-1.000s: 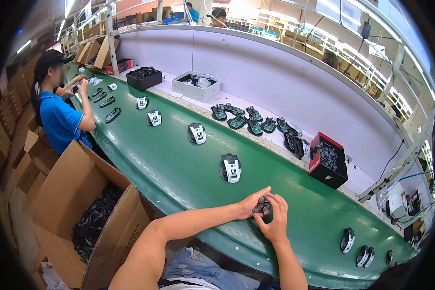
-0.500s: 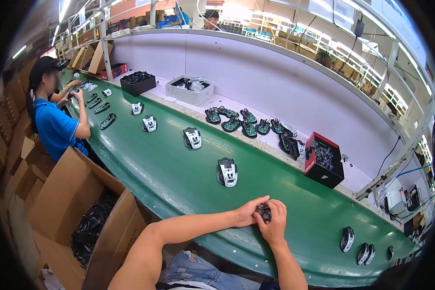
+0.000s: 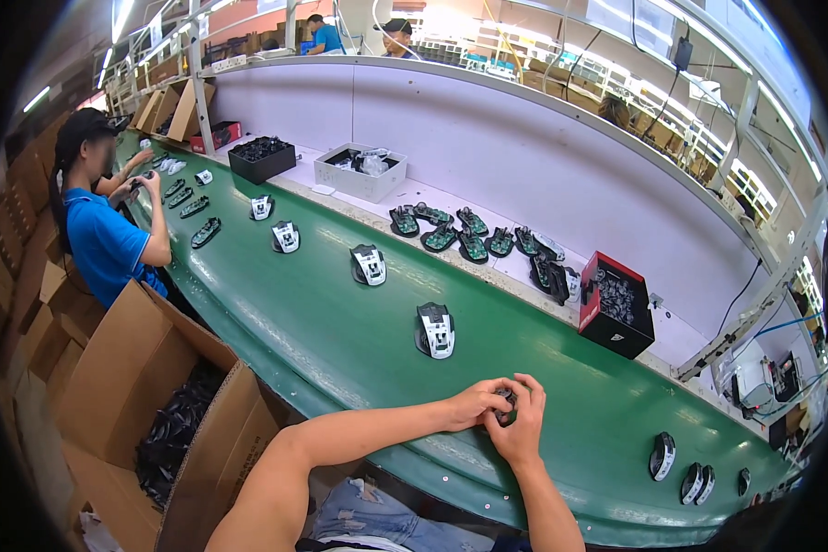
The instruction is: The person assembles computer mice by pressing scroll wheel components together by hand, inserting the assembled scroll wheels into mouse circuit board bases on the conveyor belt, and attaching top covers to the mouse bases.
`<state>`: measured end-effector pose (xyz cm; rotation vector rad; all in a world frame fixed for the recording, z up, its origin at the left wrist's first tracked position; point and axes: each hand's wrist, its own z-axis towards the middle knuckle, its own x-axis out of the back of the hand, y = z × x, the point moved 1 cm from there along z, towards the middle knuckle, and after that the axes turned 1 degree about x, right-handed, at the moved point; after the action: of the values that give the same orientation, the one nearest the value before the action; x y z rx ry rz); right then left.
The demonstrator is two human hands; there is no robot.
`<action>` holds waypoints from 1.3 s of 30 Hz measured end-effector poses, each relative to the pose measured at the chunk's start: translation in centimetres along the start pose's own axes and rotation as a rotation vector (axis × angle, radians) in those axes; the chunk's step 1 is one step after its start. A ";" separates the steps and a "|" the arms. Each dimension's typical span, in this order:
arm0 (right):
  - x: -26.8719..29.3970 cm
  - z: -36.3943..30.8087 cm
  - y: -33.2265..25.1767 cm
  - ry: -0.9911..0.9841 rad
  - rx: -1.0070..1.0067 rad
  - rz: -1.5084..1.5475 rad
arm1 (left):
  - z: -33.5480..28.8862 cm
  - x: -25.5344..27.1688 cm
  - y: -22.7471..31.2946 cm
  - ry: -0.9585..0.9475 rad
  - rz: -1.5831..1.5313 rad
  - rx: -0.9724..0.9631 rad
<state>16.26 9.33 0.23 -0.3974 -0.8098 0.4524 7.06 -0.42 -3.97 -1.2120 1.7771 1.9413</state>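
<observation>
My left hand [image 3: 474, 406] and my right hand [image 3: 523, 425] are closed together around a dark computer mouse part [image 3: 502, 406], just above the near side of the green belt. Fingers of both hands cover most of that part, so its details are hidden. Closest to my hands on the belt is a white-and-black computer mouse [image 3: 437, 331], lying to the far left of them. Another such mouse [image 3: 368, 265] lies farther off, in a line with more toward the far left.
Several mouse bases with green circuit boards [image 3: 473, 247] lie on the ledge behind the belt [image 3: 340, 345]. A black-and-red box [image 3: 621, 313] of small parts stands right of them. An open carton [image 3: 193, 386] holds black parts at my left. A co-worker in blue [image 3: 110, 235] handles parts farther left.
My left fingers have curled farther over the mouse part, and my right fingers have shifted, covering more of it. The white-and-black mice on the belt have slid slightly to the right.
</observation>
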 end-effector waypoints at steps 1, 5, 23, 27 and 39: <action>0.1 0.0 0.0 -0.036 0.013 0.012 | 0.0 0.1 0.0 -0.003 0.024 -0.001; 0.2 0.2 -0.7 -0.100 0.065 0.039 | -0.1 0.9 0.1 -0.030 0.097 -0.068; 0.5 0.2 -1.2 -0.065 0.097 0.004 | -0.5 0.8 0.9 -0.014 0.198 -0.095; 0.5 0.0 -1.1 -0.040 0.084 0.012 | -0.3 0.7 0.9 -0.049 0.191 -0.047; 0.3 0.1 -0.5 0.055 0.109 0.022 | -0.9 -0.1 1.2 -0.056 0.169 0.023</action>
<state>16.52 9.14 0.71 -0.3161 -0.7251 0.5016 6.68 -1.53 -2.95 -1.0187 1.9229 2.0179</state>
